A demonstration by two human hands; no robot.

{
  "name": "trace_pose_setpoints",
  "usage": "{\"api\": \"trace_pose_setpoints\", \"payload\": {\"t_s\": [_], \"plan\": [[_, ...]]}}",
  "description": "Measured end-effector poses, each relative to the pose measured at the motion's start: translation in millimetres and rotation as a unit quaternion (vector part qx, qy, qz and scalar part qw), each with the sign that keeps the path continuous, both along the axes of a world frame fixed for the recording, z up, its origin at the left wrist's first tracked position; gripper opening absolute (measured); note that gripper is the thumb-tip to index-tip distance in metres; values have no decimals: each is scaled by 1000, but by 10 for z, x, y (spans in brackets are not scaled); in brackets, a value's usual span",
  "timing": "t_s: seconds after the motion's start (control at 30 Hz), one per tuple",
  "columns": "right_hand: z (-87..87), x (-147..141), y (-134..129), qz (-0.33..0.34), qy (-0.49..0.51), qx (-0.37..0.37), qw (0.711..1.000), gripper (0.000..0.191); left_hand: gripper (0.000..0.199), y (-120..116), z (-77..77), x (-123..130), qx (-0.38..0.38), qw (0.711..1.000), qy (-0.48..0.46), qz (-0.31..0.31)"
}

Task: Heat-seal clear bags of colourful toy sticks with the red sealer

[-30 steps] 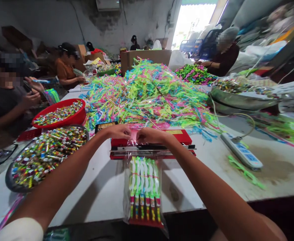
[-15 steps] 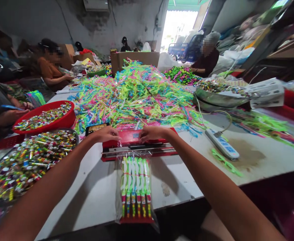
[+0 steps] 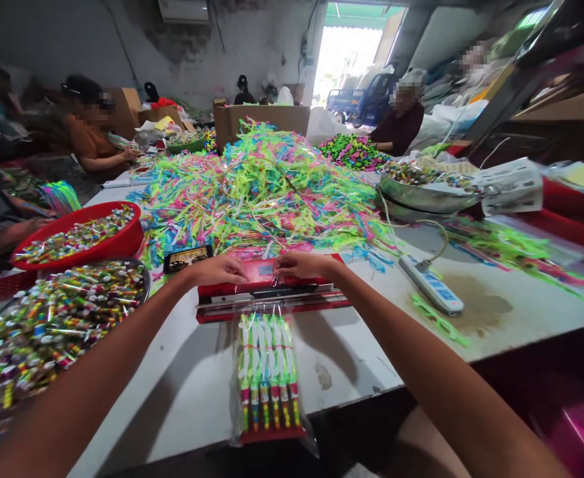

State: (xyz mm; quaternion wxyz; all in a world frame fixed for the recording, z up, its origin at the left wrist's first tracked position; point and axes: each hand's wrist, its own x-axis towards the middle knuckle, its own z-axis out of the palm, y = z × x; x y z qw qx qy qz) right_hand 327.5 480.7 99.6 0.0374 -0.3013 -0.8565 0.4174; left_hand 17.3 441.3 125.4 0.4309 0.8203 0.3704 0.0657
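A clear plastic bag point(image 3: 235, 398) lies toward the table's near edge, its lower end reaching over that edge. Inside it is a row of several candy-filled tubes with green and white tops point(image 3: 272, 345). The bag's upper end runs across a red bag sealer point(image 3: 209, 293) with a metal bar. Behind the bar, my left hand point(image 3: 219, 270) is closed in a pinch at the bag's left upper corner. My right hand point(image 3: 304, 265) pinches the right upper corner, knuckles up. The thin film between my fingertips is barely visible.
A heap of coloured plastic strips point(image 3: 272, 186) covers the table beyond. Left are a red basin point(image 3: 117, 247) and a tray of filled tubes point(image 3: 73, 318); a phone point(image 3: 187, 257) lies behind the sealer. A power strip point(image 3: 431, 285) is right. Co-workers sit around.
The view has shifted slightly, moving the surroundings left in the picture. My left hand has come a little closer to my right; both stay behind the sealer bar.
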Motion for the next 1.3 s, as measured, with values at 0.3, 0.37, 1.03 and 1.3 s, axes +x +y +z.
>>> {"api": "trace_pose_setpoints", "payload": {"t_s": [0.3,0.37,1.03,1.3], "plan": [[118,250,-39,-22,-37,-88,995,29,41,110,-28,44,-98,995,5,24],[104,279,-16,-21,-50,-105,993,31,45,137,-45,19,-121,992,7,21],[-94,319,-49,-40,19,-98,994,51,43,-28,-70,90,2,998,59,15],[40,253,-98,-56,-45,-61,996,52,58,81,18,191,3,987,163,17]]}}
